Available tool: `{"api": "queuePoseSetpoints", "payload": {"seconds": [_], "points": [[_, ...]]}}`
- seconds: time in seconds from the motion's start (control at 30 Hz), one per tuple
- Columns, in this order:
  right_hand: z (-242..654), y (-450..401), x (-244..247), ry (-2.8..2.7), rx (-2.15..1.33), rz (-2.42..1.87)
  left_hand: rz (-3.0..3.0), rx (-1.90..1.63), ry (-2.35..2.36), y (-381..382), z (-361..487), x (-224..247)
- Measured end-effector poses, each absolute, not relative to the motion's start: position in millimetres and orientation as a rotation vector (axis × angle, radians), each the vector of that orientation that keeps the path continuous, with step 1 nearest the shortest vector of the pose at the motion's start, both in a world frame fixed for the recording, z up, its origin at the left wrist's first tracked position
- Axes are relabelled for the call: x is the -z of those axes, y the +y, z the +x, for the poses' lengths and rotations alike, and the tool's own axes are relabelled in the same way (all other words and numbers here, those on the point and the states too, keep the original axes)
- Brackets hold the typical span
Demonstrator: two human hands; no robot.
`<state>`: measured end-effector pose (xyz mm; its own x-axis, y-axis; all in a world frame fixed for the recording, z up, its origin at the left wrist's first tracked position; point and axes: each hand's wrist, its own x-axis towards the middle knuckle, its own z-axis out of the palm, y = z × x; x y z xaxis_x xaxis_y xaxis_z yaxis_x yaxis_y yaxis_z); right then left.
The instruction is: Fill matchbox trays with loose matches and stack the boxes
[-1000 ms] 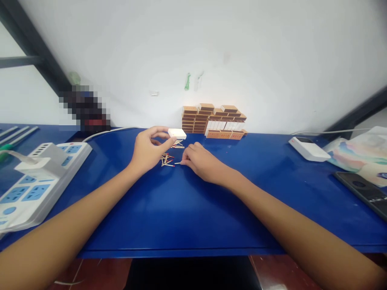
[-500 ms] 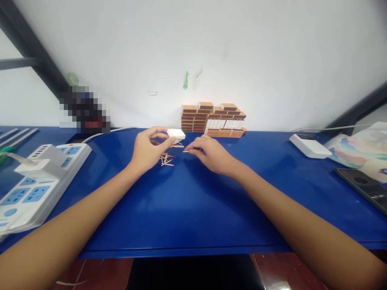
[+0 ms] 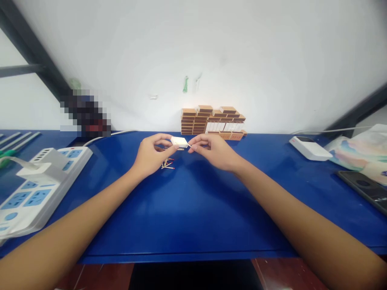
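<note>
Match (image 3: 189, 145) now up at box's near-right corner; gap has closed, contact unclear.
Left hand (image 3: 151, 156) pinches white box (image 3: 179, 141) at fingertips; right hand (image 3: 215, 154) pinches match between thumb and fingers. Loose matches (image 3: 168, 165) below left fingertips; stacked boxes (image 3: 193, 121) beyond right fingers.

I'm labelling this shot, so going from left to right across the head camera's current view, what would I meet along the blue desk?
Power strip → left hand → small white box → right hand → white device → dark phone.
</note>
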<state>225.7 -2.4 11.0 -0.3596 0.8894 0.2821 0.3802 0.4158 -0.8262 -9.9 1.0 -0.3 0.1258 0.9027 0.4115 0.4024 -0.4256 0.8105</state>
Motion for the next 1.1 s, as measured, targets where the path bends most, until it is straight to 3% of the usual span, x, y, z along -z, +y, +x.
{"api": "queuePoseSetpoints", "payload": {"seconds": [0.37,1.1], "points": [[226,-8,-22,-1.703,-1.144,-0.979,1.91,-1.103,1.153,-5,-8,10],[196,-17,0,-1.299,-0.978,-0.786,1.632,-1.152,1.029,-12,0,6]]}}
